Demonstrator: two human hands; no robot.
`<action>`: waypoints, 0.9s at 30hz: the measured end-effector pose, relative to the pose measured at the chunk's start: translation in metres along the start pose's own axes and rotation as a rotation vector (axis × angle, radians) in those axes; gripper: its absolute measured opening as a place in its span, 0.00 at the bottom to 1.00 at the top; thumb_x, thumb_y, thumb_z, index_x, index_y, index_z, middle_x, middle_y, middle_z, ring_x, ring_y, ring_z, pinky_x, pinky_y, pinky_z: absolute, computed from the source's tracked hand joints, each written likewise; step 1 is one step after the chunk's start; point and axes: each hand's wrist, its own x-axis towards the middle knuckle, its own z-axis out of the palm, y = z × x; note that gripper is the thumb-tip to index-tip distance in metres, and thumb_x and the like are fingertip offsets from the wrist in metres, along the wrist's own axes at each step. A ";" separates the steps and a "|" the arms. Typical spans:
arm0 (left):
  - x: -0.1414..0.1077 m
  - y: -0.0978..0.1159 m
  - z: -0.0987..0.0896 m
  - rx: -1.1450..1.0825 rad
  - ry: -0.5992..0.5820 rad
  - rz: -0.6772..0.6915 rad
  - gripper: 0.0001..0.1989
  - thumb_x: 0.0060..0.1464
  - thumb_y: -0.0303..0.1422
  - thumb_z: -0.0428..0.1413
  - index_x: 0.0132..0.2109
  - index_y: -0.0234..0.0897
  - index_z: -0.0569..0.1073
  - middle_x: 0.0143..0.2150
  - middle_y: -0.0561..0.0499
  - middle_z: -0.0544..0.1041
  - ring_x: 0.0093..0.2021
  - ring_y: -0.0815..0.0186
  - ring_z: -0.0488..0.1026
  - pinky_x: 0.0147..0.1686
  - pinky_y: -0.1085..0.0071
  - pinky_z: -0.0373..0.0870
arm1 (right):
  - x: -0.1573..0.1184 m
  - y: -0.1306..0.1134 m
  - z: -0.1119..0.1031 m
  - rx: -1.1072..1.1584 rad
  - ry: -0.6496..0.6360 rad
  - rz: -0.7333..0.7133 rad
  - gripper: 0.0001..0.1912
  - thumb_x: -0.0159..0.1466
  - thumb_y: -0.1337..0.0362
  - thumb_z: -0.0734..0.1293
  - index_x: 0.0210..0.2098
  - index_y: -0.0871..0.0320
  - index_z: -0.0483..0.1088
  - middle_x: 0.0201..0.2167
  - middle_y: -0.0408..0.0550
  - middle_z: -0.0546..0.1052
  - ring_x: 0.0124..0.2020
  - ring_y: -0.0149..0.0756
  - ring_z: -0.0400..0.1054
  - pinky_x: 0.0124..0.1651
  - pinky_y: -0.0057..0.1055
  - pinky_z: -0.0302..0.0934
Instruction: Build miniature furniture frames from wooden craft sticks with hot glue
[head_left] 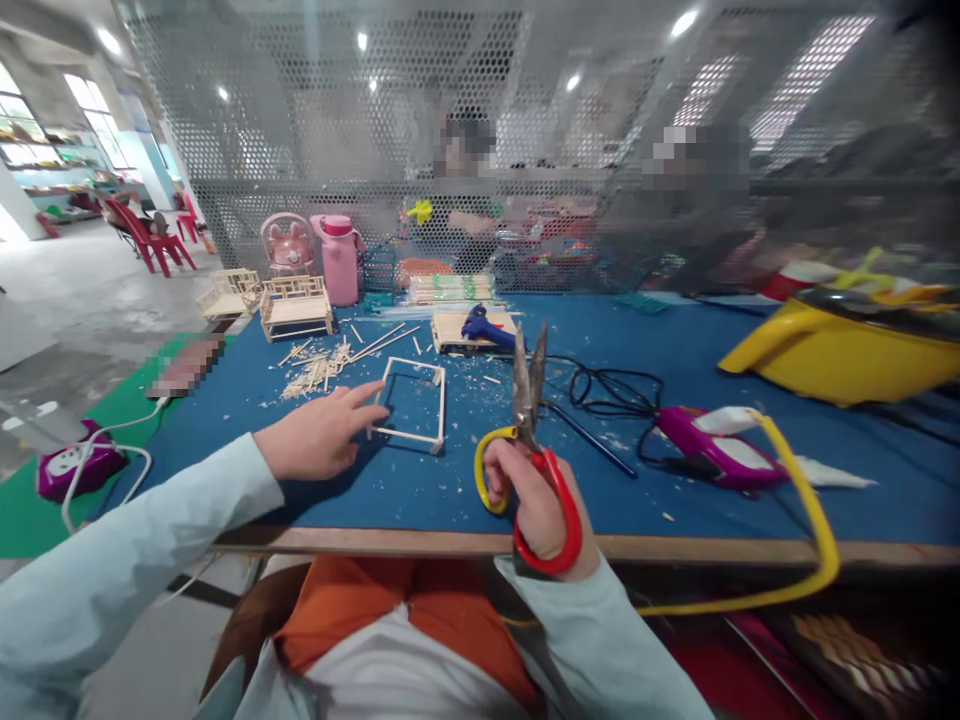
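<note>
My right hand point(540, 500) grips a pair of scissors point(527, 400) by their red and yellow handles, near the table's front edge. The blades point away from me, slightly apart, with nothing seen between them. My left hand point(319, 432) is open, its fingers stretched out to the left side of a rectangular frame of thin wooden sticks point(442, 400). Its fingertips overlap that side; whether they press on it I cannot tell. Behind the frame lies a heap of cut stick pieces point(319, 370). A blue glue gun point(487, 328) rests on a wooden piece point(448, 332).
Small stick-built furniture point(296, 308) and a pink bottle point(341, 262) stand at the back left. On the right are a purple tool point(720, 450) with a yellow strap, coiled black cable point(611, 390), a blue pen point(592, 440) and a yellow pot point(847, 345). Perforated mesh point(300, 130) closes the back; people sit beyond.
</note>
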 end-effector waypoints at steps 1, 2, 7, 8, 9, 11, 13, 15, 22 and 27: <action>-0.001 -0.002 -0.007 -0.032 0.025 -0.007 0.26 0.47 0.24 0.49 0.56 0.36 0.61 0.63 0.41 0.54 0.59 0.55 0.57 0.55 0.57 0.58 | 0.000 0.000 0.000 0.012 0.002 0.003 0.18 0.56 0.51 0.62 0.20 0.58 0.61 0.13 0.38 0.61 0.16 0.25 0.56 0.18 0.24 0.53; 0.001 -0.004 -0.013 -0.063 0.077 -0.031 0.27 0.48 0.25 0.48 0.58 0.36 0.58 0.63 0.42 0.54 0.61 0.57 0.54 0.58 0.57 0.54 | 0.001 0.000 0.000 0.023 0.003 0.002 0.18 0.56 0.50 0.62 0.20 0.59 0.61 0.13 0.38 0.61 0.15 0.25 0.57 0.18 0.24 0.54; 0.035 0.001 -0.015 -0.071 0.269 -0.326 0.25 0.59 0.38 0.38 0.61 0.31 0.54 0.65 0.40 0.49 0.65 0.55 0.42 0.59 0.51 0.44 | 0.002 0.001 0.002 0.039 -0.013 -0.033 0.19 0.57 0.50 0.62 0.20 0.59 0.61 0.13 0.38 0.60 0.15 0.25 0.57 0.18 0.24 0.53; 0.043 0.004 -0.008 -0.072 0.185 -0.355 0.27 0.59 0.40 0.37 0.62 0.33 0.50 0.66 0.41 0.44 0.65 0.53 0.38 0.58 0.47 0.43 | 0.003 0.002 0.002 0.040 -0.013 -0.036 0.19 0.57 0.51 0.62 0.20 0.59 0.61 0.13 0.38 0.60 0.15 0.25 0.57 0.18 0.24 0.53; 0.051 0.007 0.000 -0.067 0.082 -0.339 0.28 0.59 0.42 0.36 0.63 0.34 0.48 0.67 0.42 0.41 0.65 0.52 0.35 0.58 0.44 0.41 | 0.003 0.003 0.002 0.046 -0.011 -0.038 0.19 0.57 0.51 0.62 0.20 0.59 0.61 0.13 0.38 0.60 0.15 0.25 0.57 0.18 0.23 0.53; 0.063 0.013 0.016 -0.037 -0.056 -0.329 0.30 0.59 0.45 0.35 0.64 0.35 0.45 0.67 0.43 0.39 0.65 0.51 0.35 0.56 0.39 0.37 | 0.004 0.006 0.002 0.072 -0.008 -0.036 0.18 0.57 0.51 0.62 0.21 0.59 0.62 0.13 0.38 0.61 0.15 0.25 0.57 0.18 0.24 0.53; 0.068 0.017 0.027 -0.017 -0.130 -0.323 0.31 0.58 0.46 0.34 0.64 0.34 0.45 0.67 0.41 0.39 0.65 0.51 0.37 0.55 0.38 0.36 | 0.005 0.009 0.002 0.114 -0.012 -0.028 0.18 0.57 0.50 0.61 0.22 0.59 0.62 0.14 0.38 0.61 0.15 0.25 0.57 0.18 0.24 0.54; 0.069 0.019 0.032 -0.006 -0.165 -0.315 0.32 0.58 0.47 0.34 0.64 0.33 0.46 0.66 0.41 0.41 0.65 0.51 0.37 0.55 0.37 0.35 | 0.005 0.010 0.002 0.141 -0.018 -0.022 0.18 0.57 0.50 0.61 0.22 0.59 0.62 0.14 0.38 0.61 0.15 0.25 0.57 0.18 0.24 0.54; 0.061 -0.008 0.005 -0.213 0.060 -0.372 0.26 0.60 0.42 0.34 0.62 0.36 0.53 0.64 0.43 0.53 0.64 0.52 0.46 0.57 0.44 0.43 | 0.002 0.007 -0.001 0.067 -0.001 -0.029 0.20 0.56 0.48 0.62 0.21 0.59 0.62 0.13 0.38 0.61 0.15 0.26 0.58 0.18 0.24 0.54; 0.060 -0.045 -0.017 -0.231 0.479 -0.542 0.21 0.58 0.36 0.40 0.50 0.29 0.68 0.47 0.42 0.74 0.47 0.59 0.69 0.49 0.63 0.63 | 0.001 0.006 -0.003 0.049 0.007 -0.027 0.20 0.56 0.48 0.61 0.21 0.59 0.62 0.13 0.38 0.61 0.15 0.26 0.57 0.18 0.25 0.54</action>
